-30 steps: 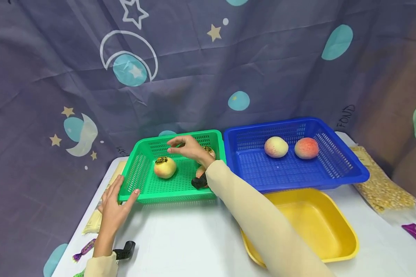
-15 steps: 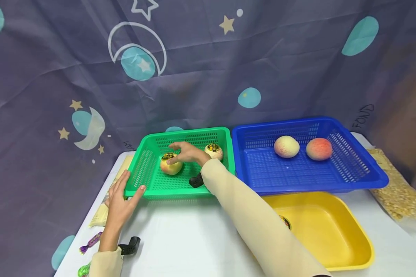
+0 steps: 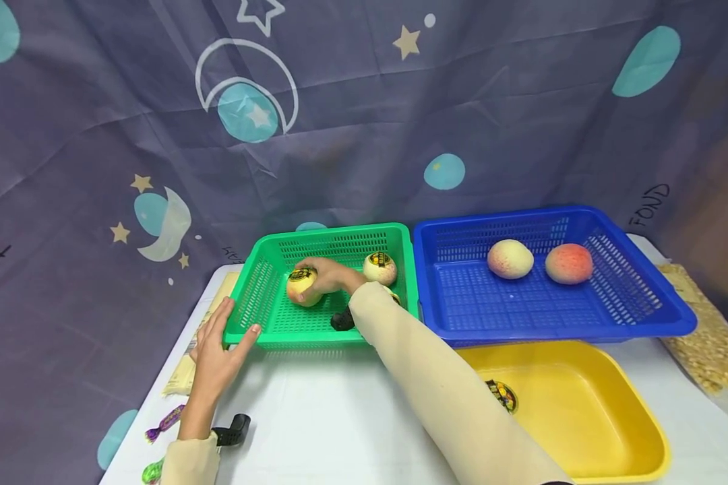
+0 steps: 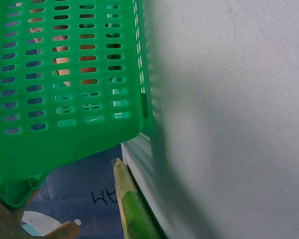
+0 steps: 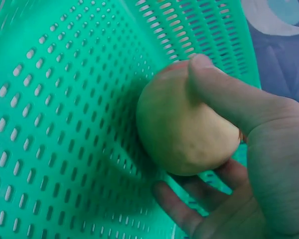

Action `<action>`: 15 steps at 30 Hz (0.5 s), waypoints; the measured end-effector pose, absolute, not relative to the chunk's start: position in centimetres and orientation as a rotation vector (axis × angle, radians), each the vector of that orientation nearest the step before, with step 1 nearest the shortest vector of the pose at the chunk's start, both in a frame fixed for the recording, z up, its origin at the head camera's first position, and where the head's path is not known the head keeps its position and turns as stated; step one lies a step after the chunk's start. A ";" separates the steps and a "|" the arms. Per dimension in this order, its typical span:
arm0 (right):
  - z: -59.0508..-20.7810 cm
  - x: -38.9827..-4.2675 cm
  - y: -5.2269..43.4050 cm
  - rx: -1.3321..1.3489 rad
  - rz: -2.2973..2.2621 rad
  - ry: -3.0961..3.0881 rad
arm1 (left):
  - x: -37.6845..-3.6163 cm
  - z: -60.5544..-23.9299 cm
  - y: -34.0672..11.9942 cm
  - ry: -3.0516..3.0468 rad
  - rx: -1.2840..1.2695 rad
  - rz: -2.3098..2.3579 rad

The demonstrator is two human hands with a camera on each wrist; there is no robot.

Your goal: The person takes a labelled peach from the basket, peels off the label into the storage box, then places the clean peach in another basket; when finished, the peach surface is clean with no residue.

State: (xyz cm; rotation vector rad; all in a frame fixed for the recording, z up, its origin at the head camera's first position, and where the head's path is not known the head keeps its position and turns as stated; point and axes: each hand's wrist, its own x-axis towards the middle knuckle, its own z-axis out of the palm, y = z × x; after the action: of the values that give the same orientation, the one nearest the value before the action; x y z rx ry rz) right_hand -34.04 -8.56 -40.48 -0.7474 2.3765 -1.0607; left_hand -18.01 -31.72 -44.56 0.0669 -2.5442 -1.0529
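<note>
In the head view my right hand point(image 3: 335, 275) reaches into the green basket point(image 3: 315, 335) and grips a pale yellow peach point(image 3: 302, 285) bearing a black sticker. The right wrist view shows the thumb point(image 5: 224, 89) on one side of this peach point(image 5: 184, 129) and fingers beneath it, close to the perforated basket wall. My left hand point(image 3: 215, 357) touches the basket's front left corner, its fingers along the outside and thumb near the front rim. A second stickered peach point(image 3: 379, 269) lies at the basket's right; another thing beside it is mostly hidden by my right sleeve.
A blue basket point(image 3: 558, 333) holds two peaches, one pale point(image 3: 510, 259), one red point(image 3: 569, 263). A yellow tub point(image 3: 582, 411) stands in front, partly behind my right sleeve. A kernel bag point(image 3: 710, 343) lies right; a flat packet point(image 3: 185, 374) and wrapped candy point(image 3: 168, 420) lie left.
My right hand has come down onto the left peach in the green basket and taken hold of it. The left hand stays at the corner. The view has shifted slightly.
</note>
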 end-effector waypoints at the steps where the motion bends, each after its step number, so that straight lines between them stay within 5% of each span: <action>1: -40.5 -34.0 -8.6 -0.752 -1.050 2.383 | -18.0 -44.6 -31.7 -2.544 0.069 -1.052; 15: -38.9 -34.2 -7.1 -0.787 -1.013 2.381 | -18.1 -44.7 -32.0 -2.568 0.078 -1.059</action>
State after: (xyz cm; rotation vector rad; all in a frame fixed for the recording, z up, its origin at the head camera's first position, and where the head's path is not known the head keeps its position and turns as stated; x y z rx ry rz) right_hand -34.19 -7.11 -38.86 -0.7867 2.3811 -1.0129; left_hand -18.06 -31.96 -44.68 0.0776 -2.5679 -1.0592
